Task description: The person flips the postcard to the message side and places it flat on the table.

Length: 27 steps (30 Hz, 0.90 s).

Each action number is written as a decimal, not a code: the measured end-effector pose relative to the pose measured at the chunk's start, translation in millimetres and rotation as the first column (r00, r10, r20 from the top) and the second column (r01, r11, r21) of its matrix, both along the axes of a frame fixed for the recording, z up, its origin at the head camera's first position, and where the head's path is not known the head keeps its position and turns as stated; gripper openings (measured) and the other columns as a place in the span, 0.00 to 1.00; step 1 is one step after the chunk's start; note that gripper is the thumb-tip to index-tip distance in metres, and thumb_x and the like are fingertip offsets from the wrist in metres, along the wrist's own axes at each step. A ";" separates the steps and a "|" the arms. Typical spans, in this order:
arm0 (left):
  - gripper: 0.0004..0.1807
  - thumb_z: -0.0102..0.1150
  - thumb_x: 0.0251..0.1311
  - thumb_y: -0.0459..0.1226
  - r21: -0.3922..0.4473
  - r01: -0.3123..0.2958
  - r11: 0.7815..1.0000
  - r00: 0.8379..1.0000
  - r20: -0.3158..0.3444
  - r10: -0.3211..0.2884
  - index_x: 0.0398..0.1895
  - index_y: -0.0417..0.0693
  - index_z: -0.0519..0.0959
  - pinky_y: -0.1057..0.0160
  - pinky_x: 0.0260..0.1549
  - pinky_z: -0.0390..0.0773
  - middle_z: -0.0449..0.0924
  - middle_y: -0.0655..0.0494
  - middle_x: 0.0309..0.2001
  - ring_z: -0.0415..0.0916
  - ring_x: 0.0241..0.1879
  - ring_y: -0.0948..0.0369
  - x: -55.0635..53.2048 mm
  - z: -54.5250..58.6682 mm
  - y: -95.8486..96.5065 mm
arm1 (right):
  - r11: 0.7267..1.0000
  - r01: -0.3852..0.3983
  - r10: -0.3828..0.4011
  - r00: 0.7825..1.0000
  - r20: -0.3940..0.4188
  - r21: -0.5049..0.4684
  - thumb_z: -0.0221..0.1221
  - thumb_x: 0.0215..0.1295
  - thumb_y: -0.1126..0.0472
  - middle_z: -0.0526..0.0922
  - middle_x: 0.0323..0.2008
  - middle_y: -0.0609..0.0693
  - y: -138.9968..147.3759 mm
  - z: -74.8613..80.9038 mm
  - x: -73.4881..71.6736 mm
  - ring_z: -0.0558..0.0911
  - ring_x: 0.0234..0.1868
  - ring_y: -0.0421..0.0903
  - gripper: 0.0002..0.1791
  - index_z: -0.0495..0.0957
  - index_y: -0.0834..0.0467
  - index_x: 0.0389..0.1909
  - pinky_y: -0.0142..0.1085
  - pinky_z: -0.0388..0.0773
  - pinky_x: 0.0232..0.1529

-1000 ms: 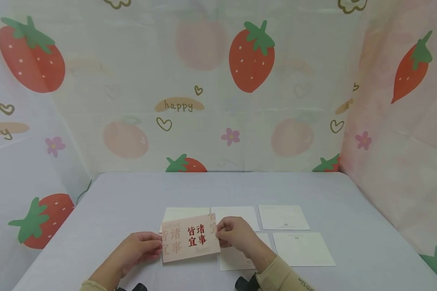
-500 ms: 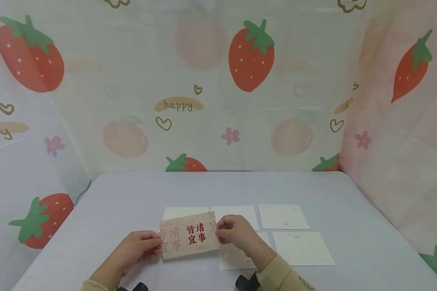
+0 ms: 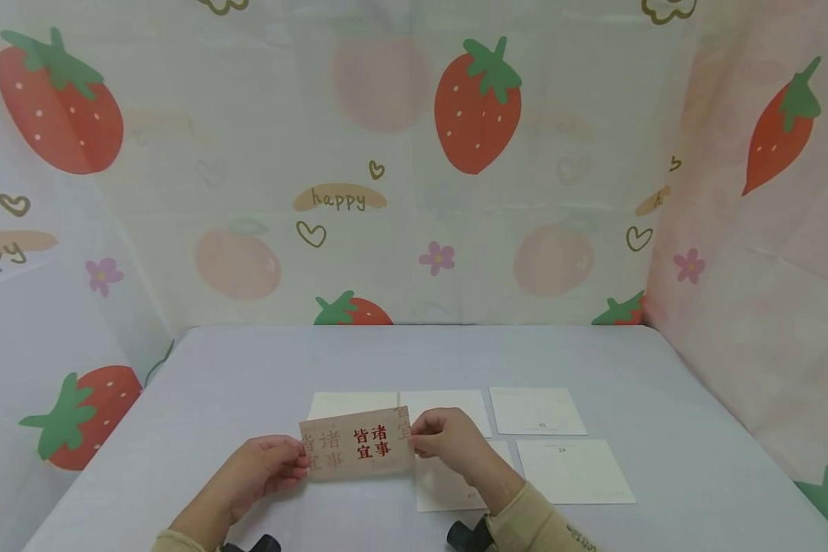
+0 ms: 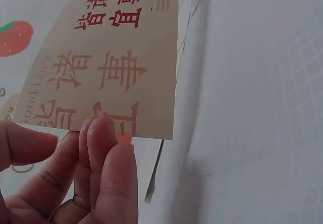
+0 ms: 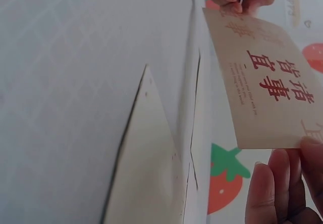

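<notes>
A pink-beige greeting card (image 3: 359, 446) with red and faint pink characters is held up above the table, its face toward the head camera. My left hand (image 3: 265, 471) holds its left edge; in the left wrist view, fingertips (image 4: 102, 130) overlap the card's edge. At the opposite edge, my right hand (image 3: 455, 448) pinches the card between thumb and fingers. Part of the right fingers is hidden behind the card. Below and behind it lie pale cards: one at back left (image 3: 352, 401), partly covered, and another (image 3: 448, 487) partly under the right hand.
More pale cards lie in rows on the white-covered table (image 3: 248, 368): back middle (image 3: 448, 402), back right (image 3: 538, 412) and front right (image 3: 576, 473). A strawberry-print cloth (image 3: 400, 169) encloses the back and sides. Black wrist mounts (image 3: 469, 535) sit at both wrists.
The held card has tilted, so its face looks shorter and darker; its lower edge has risen and its left end shifted slightly left. Both hands stay nearly in place.
</notes>
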<state>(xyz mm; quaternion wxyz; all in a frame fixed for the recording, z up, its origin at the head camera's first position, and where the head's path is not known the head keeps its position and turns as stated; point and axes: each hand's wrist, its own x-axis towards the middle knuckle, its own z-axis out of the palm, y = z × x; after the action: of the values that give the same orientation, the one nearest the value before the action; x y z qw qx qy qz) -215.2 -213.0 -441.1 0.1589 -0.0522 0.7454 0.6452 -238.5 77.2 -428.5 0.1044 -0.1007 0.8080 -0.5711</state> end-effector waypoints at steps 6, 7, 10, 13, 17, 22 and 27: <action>0.19 0.48 0.63 0.40 0.030 0.009 1.000 1.000 0.000 -0.009 0.43 0.30 0.76 0.63 0.35 0.80 0.80 0.52 0.31 0.78 0.32 0.62 1.2 1.3 -0.5 | 1.000 -0.007 0.007 1.000 -0.010 0.008 0.62 0.54 0.65 0.79 0.27 0.48 1.8 -0.4 0.9 0.77 0.28 0.41 0.03 0.79 0.62 0.27 0.39 0.79 0.34; 0.19 0.48 0.63 0.41 0.036 0.004 0.999 1.000 0.006 -0.004 0.43 0.30 0.75 0.63 0.35 0.80 0.80 0.52 0.31 0.78 0.31 0.62 1.3 1.3 -0.5 | 1.000 -0.008 0.008 1.000 -0.012 0.012 0.63 0.54 0.65 0.79 0.27 0.48 2.0 -0.3 1.1 0.77 0.28 0.41 0.03 0.79 0.62 0.27 0.40 0.79 0.35; 0.21 0.49 0.63 0.42 0.052 -0.010 0.999 1.000 0.019 0.009 0.45 0.29 0.75 0.63 0.35 0.80 0.81 0.52 0.31 0.79 0.31 0.62 1.2 1.2 -0.4 | 1.000 -0.009 0.010 1.000 -0.017 0.029 0.63 0.54 0.65 0.79 0.27 0.48 2.7 0.2 1.6 0.78 0.29 0.41 0.03 0.79 0.61 0.27 0.40 0.78 0.35; 0.21 0.50 0.62 0.43 0.054 -0.017 0.998 1.000 0.015 0.016 0.45 0.30 0.75 0.63 0.35 0.80 0.81 0.51 0.31 0.79 0.32 0.61 1.4 1.2 -1.1 | 0.999 -0.009 0.009 1.000 -0.017 0.050 0.63 0.54 0.64 0.80 0.28 0.47 2.9 0.6 1.5 0.78 0.30 0.41 0.03 0.79 0.61 0.27 0.40 0.78 0.35; 0.19 0.53 0.60 0.43 0.059 -0.003 0.998 1.000 -0.007 0.004 0.41 0.32 0.78 0.63 0.35 0.80 0.81 0.50 0.33 0.79 0.33 0.61 2.1 2.6 -2.7 | 0.998 -0.009 0.009 1.000 -0.011 0.057 0.63 0.54 0.64 0.81 0.29 0.47 3.2 0.4 0.6 0.79 0.30 0.42 0.03 0.80 0.60 0.27 0.41 0.78 0.36; 0.16 0.59 0.56 0.42 0.080 0.036 0.996 0.999 -0.028 -0.033 0.36 0.35 0.79 0.64 0.36 0.79 0.81 0.49 0.35 0.79 0.34 0.60 2.6 3.0 -3.4 | 0.999 -0.028 0.028 1.000 0.001 0.014 0.61 0.56 0.67 0.82 0.29 0.49 4.3 2.3 1.1 0.80 0.31 0.43 0.03 0.80 0.63 0.30 0.38 0.80 0.36; 0.16 0.61 0.54 0.40 0.082 0.052 0.995 0.998 -0.041 -0.049 0.38 0.34 0.79 0.63 0.37 0.79 0.81 0.50 0.35 0.79 0.36 0.59 2.5 0.3 -3.8 | 0.997 -0.055 0.056 0.998 0.012 -0.063 0.59 0.57 0.69 0.82 0.28 0.52 4.6 3.4 1.9 0.82 0.31 0.44 0.07 0.79 0.70 0.34 0.35 0.80 0.36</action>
<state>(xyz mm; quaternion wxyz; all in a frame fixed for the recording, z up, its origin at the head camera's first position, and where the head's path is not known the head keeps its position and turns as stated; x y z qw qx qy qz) -212.7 -216.8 -440.8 0.1627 -0.0142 0.7221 0.6722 -236.6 81.8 -425.1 0.1225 -0.1222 0.7859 -0.5937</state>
